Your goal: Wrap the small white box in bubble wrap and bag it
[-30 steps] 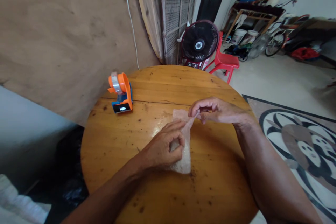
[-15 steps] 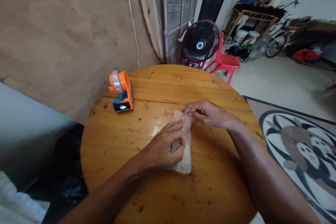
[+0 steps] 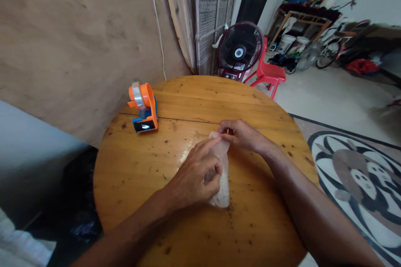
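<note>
A flat bundle of translucent bubble wrap (image 3: 223,183) lies lengthwise on the round wooden table (image 3: 188,233). My left hand (image 3: 200,171) lies across its left side and holds it down, index finger stretched toward the far end, thumb and other fingers curled. At the far right corner of the wrap, my right hand (image 3: 239,134) pinches its edge between thumb and fingers. The two hands almost meet there. Whether a bit of tape is also in the right fingers cannot be made out. What the wrap encloses is hidden.
An orange and blue tape dispenser (image 3: 145,110) with a clear roll stands at the table's far left. Past the far edge are a dark red fan (image 3: 239,48) and a red chair (image 3: 272,73). A wooden panel (image 3: 84,29) borders the left side.
My left index finger has straightened and slid forward to the wrap's far end. My right hand has lowered slightly leftward onto the corner, closing in on the left fingertip.
</note>
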A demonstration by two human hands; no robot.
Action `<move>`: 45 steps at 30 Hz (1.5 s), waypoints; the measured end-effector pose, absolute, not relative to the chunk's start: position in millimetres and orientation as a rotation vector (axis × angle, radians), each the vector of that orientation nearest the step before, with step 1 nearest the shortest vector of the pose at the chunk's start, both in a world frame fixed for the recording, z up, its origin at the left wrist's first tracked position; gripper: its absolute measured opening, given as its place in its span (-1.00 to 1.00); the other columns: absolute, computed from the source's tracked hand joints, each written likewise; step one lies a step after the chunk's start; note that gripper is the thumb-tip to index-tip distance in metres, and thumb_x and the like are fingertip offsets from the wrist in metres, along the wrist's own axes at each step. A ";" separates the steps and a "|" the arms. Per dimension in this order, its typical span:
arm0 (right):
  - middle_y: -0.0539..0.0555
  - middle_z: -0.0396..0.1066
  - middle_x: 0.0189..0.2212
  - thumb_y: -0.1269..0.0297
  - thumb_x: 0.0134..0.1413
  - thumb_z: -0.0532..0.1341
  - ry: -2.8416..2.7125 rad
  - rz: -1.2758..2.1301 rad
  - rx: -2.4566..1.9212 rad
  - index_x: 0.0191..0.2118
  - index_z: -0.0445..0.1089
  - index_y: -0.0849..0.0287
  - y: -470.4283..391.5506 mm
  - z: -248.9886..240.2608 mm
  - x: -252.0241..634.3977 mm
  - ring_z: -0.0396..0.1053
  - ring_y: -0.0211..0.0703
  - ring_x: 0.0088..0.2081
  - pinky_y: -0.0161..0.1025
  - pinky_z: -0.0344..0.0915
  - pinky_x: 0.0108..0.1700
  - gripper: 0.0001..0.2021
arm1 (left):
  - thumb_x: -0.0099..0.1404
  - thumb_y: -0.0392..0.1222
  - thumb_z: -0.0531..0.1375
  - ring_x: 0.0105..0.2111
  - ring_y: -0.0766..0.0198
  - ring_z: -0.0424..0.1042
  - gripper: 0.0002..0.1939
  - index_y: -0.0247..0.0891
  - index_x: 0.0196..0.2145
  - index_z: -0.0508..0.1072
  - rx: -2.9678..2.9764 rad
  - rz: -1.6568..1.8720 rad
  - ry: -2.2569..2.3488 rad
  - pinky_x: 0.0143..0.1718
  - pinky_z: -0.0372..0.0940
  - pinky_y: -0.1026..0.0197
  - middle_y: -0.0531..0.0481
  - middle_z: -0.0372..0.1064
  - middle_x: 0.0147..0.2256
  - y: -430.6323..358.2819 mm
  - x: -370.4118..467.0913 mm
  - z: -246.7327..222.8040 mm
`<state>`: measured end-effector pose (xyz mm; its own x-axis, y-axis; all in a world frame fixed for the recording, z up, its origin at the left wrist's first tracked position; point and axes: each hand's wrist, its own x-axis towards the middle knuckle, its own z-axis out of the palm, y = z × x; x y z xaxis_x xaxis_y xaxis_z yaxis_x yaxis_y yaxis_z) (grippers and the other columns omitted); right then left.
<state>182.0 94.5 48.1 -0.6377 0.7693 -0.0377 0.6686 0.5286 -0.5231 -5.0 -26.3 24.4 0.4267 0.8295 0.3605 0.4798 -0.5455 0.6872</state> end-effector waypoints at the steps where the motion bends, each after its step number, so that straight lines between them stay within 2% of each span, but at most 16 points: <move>1: -0.03 0.40 -0.49 0.43 0.04 0.16 -2.575 0.727 -1.234 -0.33 0.41 0.19 93.7 47.7 180.5 0.27 -0.31 -0.46 -0.36 0.07 -0.40 -0.91 | 0.13 -0.40 0.11 0.25 0.07 0.08 -0.88 -0.24 -0.40 0.40 2.214 0.963 1.105 0.20 0.09 -0.04 -0.16 0.14 0.22 -26.5 -5.0 24.3; 5: -0.04 0.40 -0.47 0.41 0.04 0.18 -2.600 0.631 -1.267 -0.32 0.39 0.18 91.0 44.0 175.3 0.26 -0.31 -0.46 -0.35 0.04 -0.41 -0.93 | 0.10 -0.42 0.13 0.08 0.13 0.27 -0.86 -0.23 -0.38 0.38 2.238 0.978 1.070 0.11 0.18 0.04 -0.10 0.39 -0.04 -26.1 -5.2 23.0; 9: -0.01 0.43 -0.40 0.41 0.03 0.19 -2.625 0.550 -1.246 -0.28 0.39 0.17 91.8 40.6 176.0 0.28 -0.30 -0.43 -0.35 0.07 -0.37 -0.90 | 0.08 -0.44 0.13 -0.02 0.17 0.32 -0.84 -0.22 -0.39 0.35 2.219 0.965 1.049 0.02 0.22 0.09 -0.03 0.43 -0.13 -25.1 -5.2 22.4; 12: 0.03 0.46 -0.33 0.32 0.05 0.21 -2.555 0.541 -1.279 -0.21 0.40 0.18 94.0 48.7 186.3 0.32 -0.29 -0.42 -0.33 0.12 -0.35 -0.84 | 0.07 -0.45 0.12 -0.03 0.18 0.31 -0.84 -0.23 -0.39 0.35 2.214 0.969 1.047 0.01 0.23 0.10 -0.02 0.43 -0.15 -24.7 -4.8 22.3; 14: 0.04 0.47 -0.36 0.17 0.08 0.20 -2.526 0.616 -1.345 -0.22 0.41 0.19 94.8 59.7 196.9 0.32 -0.28 -0.46 -0.31 0.14 -0.37 -0.79 | 0.07 -0.45 0.12 -0.03 0.18 0.31 -0.83 -0.23 -0.40 0.35 2.214 0.972 1.047 0.01 0.22 0.10 -0.03 0.43 -0.15 -24.7 -4.6 22.2; 17: 0.05 0.45 -0.51 -0.08 0.10 0.15 -2.585 0.946 -1.472 -0.35 0.42 0.21 94.2 74.8 209.5 0.32 -0.27 -0.55 -0.30 0.15 -0.45 -0.61 | 0.08 -0.45 0.11 -0.02 0.17 0.31 -0.84 -0.23 -0.40 0.35 2.216 0.973 1.048 0.01 0.23 0.10 -0.04 0.43 -0.13 -25.1 -4.6 22.2; 21: 0.11 0.46 -0.56 -0.19 0.04 0.16 -2.482 1.220 -1.620 -0.46 0.41 0.23 92.3 74.1 206.1 0.33 -0.24 -0.61 -0.29 0.15 -0.56 -0.51 | 0.10 -0.44 0.10 -0.01 0.18 0.31 -0.85 -0.22 -0.40 0.34 2.226 0.967 1.058 0.02 0.23 0.09 -0.05 0.43 -0.11 -25.4 -4.4 23.3; 24: 0.11 0.45 -0.59 -0.16 0.02 0.19 -2.409 1.248 -1.649 -0.50 0.39 0.21 92.8 62.1 195.6 0.32 -0.25 -0.64 -0.31 0.14 -0.62 -0.54 | 0.11 -0.44 0.10 -0.02 0.17 0.31 -0.85 -0.22 -0.40 0.34 2.237 0.960 1.056 0.01 0.23 0.09 -0.05 0.43 -0.11 -25.2 -3.8 23.9; 33: -0.04 0.36 -0.61 0.20 -0.04 0.30 -2.140 1.438 -1.574 -0.47 0.29 0.19 94.0 47.1 186.2 0.31 -0.34 -0.63 -0.39 0.16 -0.61 -0.79 | 0.07 -0.45 0.11 -0.01 0.16 0.29 -0.82 -0.22 -0.39 0.35 2.226 0.961 1.066 0.02 0.23 0.09 -0.05 0.42 -0.11 -26.9 -4.1 23.3; 38: -0.06 0.33 -0.60 0.22 -0.11 0.31 -2.026 1.526 -1.348 -0.42 0.25 0.20 94.7 45.7 182.7 0.31 -0.34 -0.56 -0.41 0.10 -0.59 -0.77 | 0.07 -0.46 0.10 -0.02 0.16 0.30 -0.82 -0.23 -0.39 0.35 2.204 0.977 1.075 0.02 0.23 0.09 -0.05 0.42 -0.12 -27.9 -3.8 23.4; 45: -0.12 0.28 -0.58 0.31 -0.18 0.33 -1.838 1.625 -1.346 -0.17 0.30 0.20 94.3 43.6 178.9 0.24 -0.37 -0.55 -0.39 0.12 -0.52 -0.63 | 0.09 -0.44 0.10 -0.01 0.15 0.30 -0.84 -0.21 -0.38 0.34 2.204 0.966 1.075 0.02 0.23 0.07 -0.05 0.42 -0.10 -27.7 -4.2 22.9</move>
<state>178.9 94.3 43.6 -0.4924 0.8090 -0.3211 0.4177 -0.1041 -0.9026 -4.2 -27.7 22.9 0.4368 0.8168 0.3768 0.4617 -0.5631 0.6854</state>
